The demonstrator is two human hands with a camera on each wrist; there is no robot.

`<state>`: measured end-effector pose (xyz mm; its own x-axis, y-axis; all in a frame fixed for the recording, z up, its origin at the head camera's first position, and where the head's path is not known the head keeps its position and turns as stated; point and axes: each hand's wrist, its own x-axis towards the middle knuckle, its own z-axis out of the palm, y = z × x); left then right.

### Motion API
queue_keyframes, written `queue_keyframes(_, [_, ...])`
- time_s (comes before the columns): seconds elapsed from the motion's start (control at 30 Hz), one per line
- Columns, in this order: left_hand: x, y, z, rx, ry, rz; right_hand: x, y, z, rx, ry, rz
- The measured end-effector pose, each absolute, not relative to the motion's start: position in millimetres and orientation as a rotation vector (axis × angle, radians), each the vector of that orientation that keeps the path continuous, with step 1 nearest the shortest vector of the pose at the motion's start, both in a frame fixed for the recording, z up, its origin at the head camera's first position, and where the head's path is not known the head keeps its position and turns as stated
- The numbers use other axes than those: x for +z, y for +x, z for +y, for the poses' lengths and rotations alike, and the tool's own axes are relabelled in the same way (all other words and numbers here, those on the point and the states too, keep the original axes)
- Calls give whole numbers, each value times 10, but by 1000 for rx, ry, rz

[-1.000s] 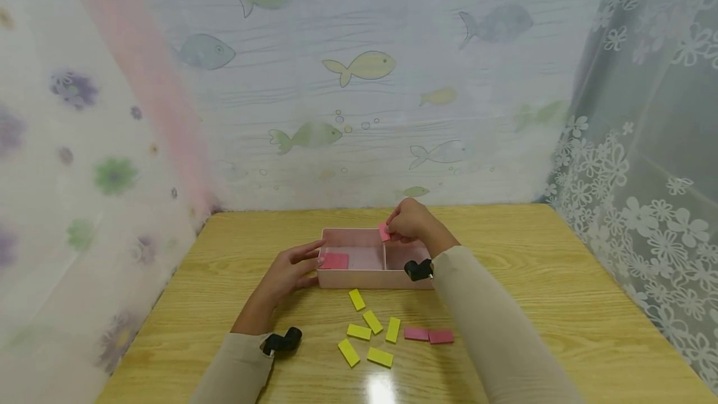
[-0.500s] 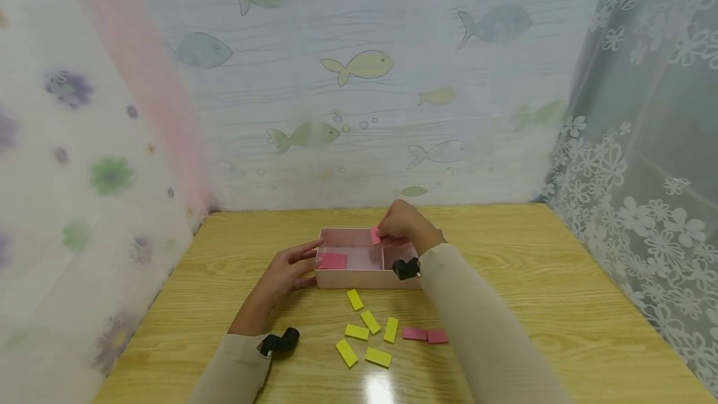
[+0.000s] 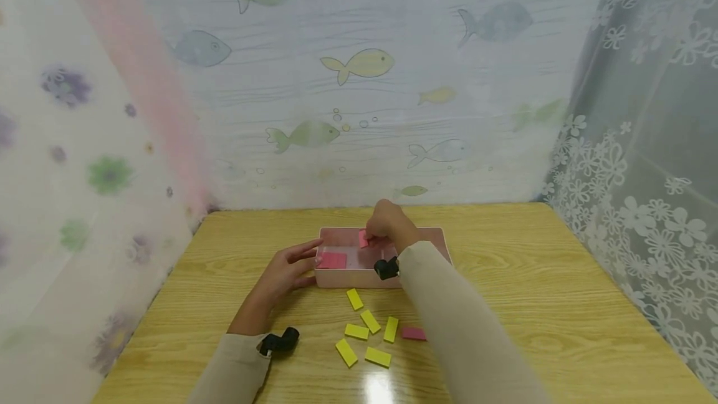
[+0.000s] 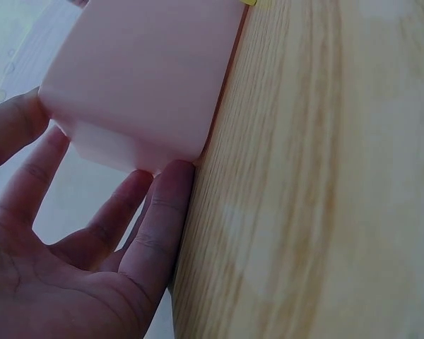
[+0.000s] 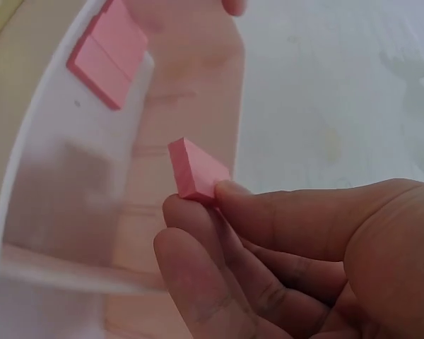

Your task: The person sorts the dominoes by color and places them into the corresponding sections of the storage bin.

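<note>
A pale pink box (image 3: 342,278) with a divider stands on the table. My left hand (image 3: 285,270) rests spread fingers against its left end; the left wrist view shows the fingertips (image 4: 171,176) touching that wall. Over the left compartment, my right hand (image 3: 387,220) pinches a small pink rectangular tile (image 5: 198,173) between thumb and fingers, the tile tilted and apart from the box floor. Pink tiles (image 3: 333,260) lie side by side in the front left corner of that compartment. The right forearm covers part of the right compartment.
Several yellow tiles (image 3: 356,331) are scattered on the wooden table (image 3: 241,229) in front of the box. To their right lies a pink tile (image 3: 414,333), partly beside the right sleeve (image 3: 460,317). A fish-printed curtain (image 3: 359,142) hangs behind the table.
My right hand has moved left with the pink tile, from above the divider to over the left compartment. The right sleeve now hides one loose pink tile. My left hand keeps its place.
</note>
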<state>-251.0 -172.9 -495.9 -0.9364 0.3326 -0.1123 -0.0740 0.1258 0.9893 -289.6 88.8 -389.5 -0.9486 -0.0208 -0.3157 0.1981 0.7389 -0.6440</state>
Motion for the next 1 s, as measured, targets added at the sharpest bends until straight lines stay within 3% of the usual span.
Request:
queue_keyframes(0.3, [-4970, -2500, -1724, 1876, 251, 2072, -3968, -2859, 783, -1013, 141, 2592])
queue_keyframes(0.67, [-4963, -2509, -1736, 1886, 225, 2089, -4108, -2964, 507, -564, -19, 2838])
queue_keyframes(1.0, [-4944, -2522, -1737, 1862, 225, 2094, -4226, -2957, 419, -634, 42, 2796])
